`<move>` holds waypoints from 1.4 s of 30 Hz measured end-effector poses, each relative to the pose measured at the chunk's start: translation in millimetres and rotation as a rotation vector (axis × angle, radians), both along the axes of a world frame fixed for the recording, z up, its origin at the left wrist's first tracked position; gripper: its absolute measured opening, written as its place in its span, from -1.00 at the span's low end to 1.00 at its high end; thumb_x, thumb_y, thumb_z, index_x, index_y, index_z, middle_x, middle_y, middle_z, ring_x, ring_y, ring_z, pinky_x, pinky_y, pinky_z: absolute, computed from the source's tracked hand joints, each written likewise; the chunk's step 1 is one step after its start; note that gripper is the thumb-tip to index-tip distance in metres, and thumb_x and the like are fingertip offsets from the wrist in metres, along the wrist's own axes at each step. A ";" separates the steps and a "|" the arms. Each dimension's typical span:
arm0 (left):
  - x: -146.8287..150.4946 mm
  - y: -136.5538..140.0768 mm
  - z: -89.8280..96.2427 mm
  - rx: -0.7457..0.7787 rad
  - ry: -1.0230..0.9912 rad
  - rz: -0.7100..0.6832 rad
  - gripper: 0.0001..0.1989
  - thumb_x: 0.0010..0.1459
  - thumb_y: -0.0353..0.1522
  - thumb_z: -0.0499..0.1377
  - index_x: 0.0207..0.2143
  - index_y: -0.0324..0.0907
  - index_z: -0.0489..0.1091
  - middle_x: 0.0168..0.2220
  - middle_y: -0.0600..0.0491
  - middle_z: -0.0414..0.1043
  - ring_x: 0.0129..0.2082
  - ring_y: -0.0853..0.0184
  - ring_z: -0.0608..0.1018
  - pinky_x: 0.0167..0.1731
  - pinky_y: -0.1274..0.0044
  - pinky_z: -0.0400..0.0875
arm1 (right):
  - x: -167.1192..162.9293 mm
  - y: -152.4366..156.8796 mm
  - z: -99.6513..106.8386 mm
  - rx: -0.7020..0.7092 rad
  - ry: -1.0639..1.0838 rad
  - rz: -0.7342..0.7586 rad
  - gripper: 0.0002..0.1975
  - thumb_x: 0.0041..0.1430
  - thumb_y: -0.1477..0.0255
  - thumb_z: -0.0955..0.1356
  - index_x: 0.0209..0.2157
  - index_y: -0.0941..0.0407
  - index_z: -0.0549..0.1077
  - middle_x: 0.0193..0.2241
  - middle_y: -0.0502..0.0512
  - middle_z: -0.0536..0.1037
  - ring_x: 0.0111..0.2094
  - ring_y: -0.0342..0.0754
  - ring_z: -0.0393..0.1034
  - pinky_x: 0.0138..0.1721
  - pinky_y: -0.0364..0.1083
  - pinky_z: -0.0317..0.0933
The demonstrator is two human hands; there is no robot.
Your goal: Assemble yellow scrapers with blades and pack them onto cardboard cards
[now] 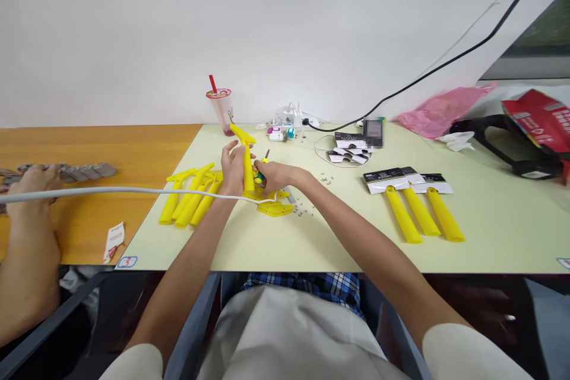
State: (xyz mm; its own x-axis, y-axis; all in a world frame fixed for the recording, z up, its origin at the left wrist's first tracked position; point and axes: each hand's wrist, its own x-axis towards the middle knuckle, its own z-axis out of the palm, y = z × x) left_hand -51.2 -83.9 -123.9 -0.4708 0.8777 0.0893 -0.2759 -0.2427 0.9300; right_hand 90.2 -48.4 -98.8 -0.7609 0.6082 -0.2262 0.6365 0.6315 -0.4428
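Observation:
My left hand (232, 172) is wrapped round a yellow plastic scraper handle (248, 169), which stands nearly upright with its angled head at the top. In my right hand (276, 176) is a screwdriver (259, 178) with a green and yellow handle, its tip pointing up and away beside the scraper handle. Below my hands lie flat yellow plastic pieces (275, 209), partly covered by a white cable. Small metal screws (305, 206) are scattered just right of them. Several more yellow scraper handles (189, 197) lie in a group left of my left hand.
At right lie three yellow handles (412, 214) with black-and-white cards. A cup with a red straw (220, 110), a power strip (287, 117) and more cards (350, 148) stand along the wall. A white cable (133, 191) crosses in front. A co-worker's hand (40, 181) touches grey parts at left.

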 end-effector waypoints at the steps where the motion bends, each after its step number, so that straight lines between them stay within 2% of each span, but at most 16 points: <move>1: 0.2 0.8 -2.3 0.000 -0.043 -0.014 -0.58 0.23 -0.27 0.35 0.06 -0.08 0.30 -0.04 -0.04 0.65 -0.32 0.36 0.65 -0.46 0.60 0.49 | 1.7 1.3 -2.8 -0.005 0.045 0.001 -0.30 -0.05 0.54 0.64 0.07 0.08 0.32 -0.11 0.14 0.69 -0.15 0.13 0.58 -0.24 -0.08 0.31; 5: -9.0 -3.8 -4.6 0.085 -0.073 -0.045 -0.55 0.20 -0.22 0.39 0.08 -0.09 0.38 0.07 -0.09 0.65 -0.24 0.34 0.65 -0.51 0.63 0.47 | 11.1 1.8 -16.0 -0.090 0.340 -0.035 -0.44 0.03 0.42 0.61 -0.05 0.03 0.28 -0.26 -0.02 0.64 -0.21 0.07 0.57 -0.20 -0.08 0.31; 7: -14.8 -6.4 -4.7 0.102 -0.081 -0.050 -0.55 0.18 -0.20 0.40 0.07 -0.11 0.43 0.10 -0.11 0.63 -0.23 0.34 0.63 -0.53 0.64 0.47 | 17.0 -0.5 -22.3 -0.115 0.546 -0.122 -0.47 0.02 0.34 0.60 -0.13 0.00 0.26 -0.32 -0.10 0.61 -0.25 0.03 0.56 -0.20 -0.07 0.31; 10: -17.7 -9.5 -5.5 0.060 -0.089 -0.129 -0.54 0.13 -0.19 0.42 0.03 -0.17 0.50 0.12 -0.16 0.62 -0.26 0.35 0.60 -0.58 0.64 0.44 | 24.9 -5.1 -31.2 -0.071 0.859 -0.320 -0.53 0.08 0.23 0.56 -0.20 -0.03 0.22 -0.33 -0.11 0.59 -0.26 0.01 0.54 -0.22 -0.06 0.35; 13: -12.9 -13.8 -5.6 0.019 -0.063 -0.276 -0.54 0.10 -0.18 0.44 -0.01 -0.22 0.57 0.11 -0.20 0.62 -0.28 0.34 0.59 -0.63 0.64 0.41 | 31.4 -8.0 -38.8 -0.023 1.109 -0.496 -0.53 0.16 0.11 0.51 -0.19 -0.04 0.18 -0.18 -0.03 0.61 -0.24 -0.01 0.53 -0.27 -0.06 0.41; 16: -5.0 -20.0 -4.4 0.024 -0.037 -0.388 -0.57 0.10 -0.18 0.46 -0.06 -0.26 0.62 0.07 -0.23 0.62 -0.32 0.34 0.58 -0.67 0.63 0.38 | 37.3 -7.7 -42.0 -0.013 1.260 -0.574 -0.47 0.16 0.07 0.51 -0.16 -0.06 0.12 0.07 0.08 0.60 -0.36 -0.09 0.49 -0.38 -0.08 0.44; 18: -0.7 -24.1 -3.7 0.030 -0.027 -0.432 -0.58 0.11 -0.18 0.47 -0.07 -0.26 0.64 0.05 -0.22 0.62 -0.35 0.36 0.57 -0.69 0.63 0.37 | 40.6 -6.1 -40.7 0.021 1.328 -0.619 -0.45 0.15 0.08 0.52 -0.14 -0.06 0.10 0.12 0.12 0.60 -0.40 -0.12 0.47 -0.39 -0.08 0.44; 21: 2.6 -27.8 -3.5 0.009 -0.016 -0.460 -0.58 0.12 -0.17 0.47 -0.06 -0.26 0.65 0.00 -0.20 0.63 -0.38 0.37 0.57 -0.69 0.63 0.37 | 43.0 -3.3 -35.8 0.033 1.442 -0.672 -0.43 0.14 0.08 0.53 -0.16 -0.06 0.10 -0.13 0.03 0.66 -0.37 -0.07 0.53 -0.29 -0.06 0.47; 24: 3.3 -28.8 -3.3 -0.004 -0.005 -0.472 -0.59 0.10 -0.18 0.48 -0.08 -0.26 0.65 -0.01 -0.18 0.63 -0.36 0.35 0.58 -0.70 0.62 0.36 | 42.5 -2.4 -30.8 -0.052 1.572 -0.667 -0.44 0.16 0.09 0.53 -0.18 -0.07 0.09 -0.37 -0.10 0.60 -0.31 0.01 0.63 -0.18 0.01 0.53; 27: 4.0 -29.7 -2.0 -0.027 0.005 -0.497 -0.56 0.10 -0.18 0.48 -0.06 -0.27 0.63 0.02 -0.19 0.62 -0.35 0.36 0.57 -0.69 0.61 0.39 | 41.0 -3.4 -27.5 -0.141 1.646 -0.616 -0.48 0.19 0.14 0.51 -0.17 -0.07 0.08 -0.34 -0.11 0.62 -0.31 0.02 0.67 -0.08 0.08 0.58; 29: 5.1 -30.9 -1.1 -0.040 -0.003 -0.492 -0.55 0.09 -0.18 0.49 -0.05 -0.27 0.63 0.03 -0.19 0.61 -0.37 0.37 0.56 -0.69 0.61 0.40 | 40.5 -4.2 -26.2 -0.157 1.657 -0.583 -0.44 0.14 0.18 0.55 -0.16 -0.07 0.09 -0.26 -0.09 0.65 -0.27 0.00 0.69 0.01 0.11 0.57; 31: 6.1 -32.0 -1.2 -0.034 -0.010 -0.486 -0.57 0.09 -0.18 0.49 -0.07 -0.27 0.63 0.04 -0.19 0.61 -0.38 0.38 0.55 -0.69 0.62 0.39 | 41.0 -4.3 -25.9 -0.146 1.639 -0.584 -0.36 0.05 0.18 0.61 -0.16 -0.07 0.10 -0.26 -0.10 0.66 -0.25 0.00 0.69 0.01 0.08 0.57; 33: 6.1 -32.2 -2.8 -0.024 -0.014 -0.499 -0.59 0.11 -0.19 0.49 -0.09 -0.26 0.62 0.01 -0.18 0.62 -0.39 0.39 0.56 -0.68 0.62 0.39 | 42.9 -3.9 -26.4 -0.107 1.601 -0.616 -0.33 0.03 0.15 0.63 -0.16 -0.06 0.11 -0.31 -0.11 0.67 -0.31 0.00 0.66 -0.13 0.03 0.56; 35: 5.0 -31.4 -5.6 -0.025 -0.019 -0.521 -0.61 0.13 -0.19 0.48 -0.09 -0.25 0.62 -0.07 -0.15 0.63 -0.44 0.40 0.55 -0.67 0.62 0.39 | 46.0 -3.4 -27.4 -0.025 1.539 -0.632 -0.39 0.08 0.14 0.61 -0.16 -0.05 0.14 -0.33 -0.08 0.67 -0.29 0.01 0.64 -0.20 -0.01 0.51; 38: 2.8 -29.3 -9.6 -0.046 -0.015 -0.563 -0.60 0.17 -0.16 0.46 -0.05 -0.25 0.60 -0.27 -0.07 0.60 -0.53 0.40 0.53 -0.67 0.59 0.40 | 50.4 -2.5 -29.3 0.091 1.452 -0.615 -0.50 0.17 0.20 0.58 -0.14 -0.04 0.22 -0.31 -0.06 0.67 -0.15 0.04 0.64 -0.09 0.00 0.47; 42: 3.9 -29.1 -7.9 -0.060 -0.001 -0.564 -0.58 0.14 -0.14 0.48 -0.10 -0.24 0.57 -0.36 0.00 0.54 -0.55 0.39 0.52 -0.69 0.59 0.39 | 51.1 -1.1 -31.6 0.081 1.432 -0.587 -0.52 0.19 0.21 0.57 -0.11 -0.06 0.22 -0.26 -0.06 0.68 -0.08 0.08 0.65 0.01 0.08 0.48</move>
